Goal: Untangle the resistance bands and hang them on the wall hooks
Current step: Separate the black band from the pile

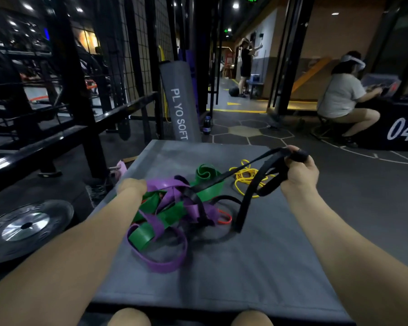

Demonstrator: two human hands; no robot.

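Right hand (299,171) raised over far right part of grey mat (245,274), fingers curled tight round several folds of black band (244,203). From the fist one black strand runs taut down-left into the tangle, another hangs in a loop with its end touching the mat.

Left hand (132,185) sits at the left edge of the tangle, touching purple band (160,264); fingers hidden behind the bands, cannot tell if it pinches or just presses.

Tangle lies mid-mat between the two forearms: purple band, green band (207,182) and black band knotted through each other. Purple loop spreads out toward the near side. Green band has a rolled end at the far side. Red band (225,218) peeks out at the tangle's right edge, under black. Yellow band (245,178) lies apart from the knot, thin coils on the mat just below the right hand, black strands crossing over it.

No containers in view; all bands lie on the mat or in hand.

Weight plate (26,228) flat on floor left of mat. Rolled grey pad (181,102) upright beyond mat's far edge, dark bottle (206,124) beside it. Seated person (339,97) far right.
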